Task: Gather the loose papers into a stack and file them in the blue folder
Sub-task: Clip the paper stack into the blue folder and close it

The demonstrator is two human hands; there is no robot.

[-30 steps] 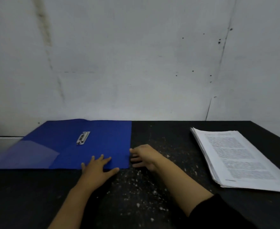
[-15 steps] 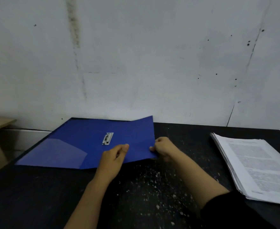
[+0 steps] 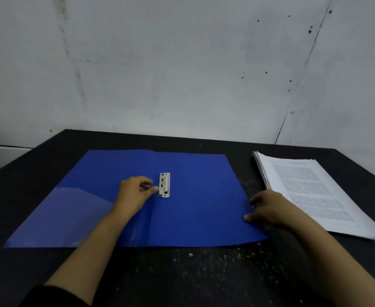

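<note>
Two forearms of mine enter from bottom of frame over speckled black table (image 3: 204, 273). Right hand (image 3: 268, 210) at right centre, fingers loosely curled, resting on right edge of blue folder (image 3: 193, 213), gripping nothing. Left hand (image 3: 135, 191) at centre, thumb and forefinger narrowed at metal clip (image 3: 164, 185). Folder lies open flat. Paper stack (image 3: 310, 189) at right, just beside folder. Grey wall (image 3: 182, 63) fills upper frame.
</note>
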